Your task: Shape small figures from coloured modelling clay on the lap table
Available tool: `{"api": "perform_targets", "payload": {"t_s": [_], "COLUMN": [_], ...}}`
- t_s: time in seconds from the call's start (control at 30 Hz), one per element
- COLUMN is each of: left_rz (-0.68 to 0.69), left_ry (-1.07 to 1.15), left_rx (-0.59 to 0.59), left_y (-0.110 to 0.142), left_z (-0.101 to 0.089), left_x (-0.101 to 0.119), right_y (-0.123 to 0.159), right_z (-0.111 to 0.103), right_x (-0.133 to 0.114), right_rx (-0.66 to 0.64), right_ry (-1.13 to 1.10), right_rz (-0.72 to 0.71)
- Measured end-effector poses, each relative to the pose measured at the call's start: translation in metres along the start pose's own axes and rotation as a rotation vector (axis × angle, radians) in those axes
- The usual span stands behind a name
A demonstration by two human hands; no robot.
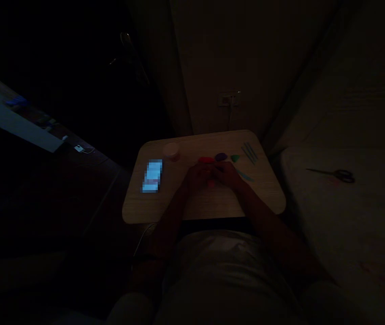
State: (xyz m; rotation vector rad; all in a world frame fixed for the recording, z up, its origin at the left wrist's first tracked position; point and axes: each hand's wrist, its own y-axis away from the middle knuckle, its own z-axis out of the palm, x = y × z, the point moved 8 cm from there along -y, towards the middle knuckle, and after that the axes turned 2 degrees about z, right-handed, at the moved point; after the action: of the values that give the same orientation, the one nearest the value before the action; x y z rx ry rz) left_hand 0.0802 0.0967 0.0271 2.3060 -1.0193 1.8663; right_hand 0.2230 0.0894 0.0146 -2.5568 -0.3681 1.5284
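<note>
The room is very dark. My left hand (199, 175) and my right hand (228, 174) meet over the middle of a small wooden lap table (165, 207). Both have their fingers curled together around a small reddish lump (211, 182) that shows only in part between them. Just beyond my hands lie a red lump (206, 160), a purple lump (221, 156) and a green piece (235, 158). Thin teal sticks (249, 152) lie at the table's far right, and another teal tool (245, 175) rests beside my right hand.
A lit phone (152, 175) lies on the table's left part, with a small pale round tub (171, 150) behind it. Scissors (337, 174) lie on the pale bed surface at the right. A wall socket (229, 99) with a cable sits behind the table.
</note>
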Motion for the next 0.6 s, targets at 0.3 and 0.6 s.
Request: {"api": "perform_targets", "payload": {"t_s": [0.3,0.6], "left_rz": [-0.135,-0.123], "left_ry": [0.033,-0.085], "left_rx": [-0.003,0.050], "left_y": [0.0016,-0.0006], "left_z": [0.0033,-0.0050], "left_x": [-0.0057,-0.0103], "right_y": [0.0000,-0.0010], "right_z": [-0.0007,0.0001], "right_x": [0.0026,0.0052], "right_rx": [0.016,0.025], "right_ry": [-0.084,-0.226], "right_rz": [0.025,0.029]}}
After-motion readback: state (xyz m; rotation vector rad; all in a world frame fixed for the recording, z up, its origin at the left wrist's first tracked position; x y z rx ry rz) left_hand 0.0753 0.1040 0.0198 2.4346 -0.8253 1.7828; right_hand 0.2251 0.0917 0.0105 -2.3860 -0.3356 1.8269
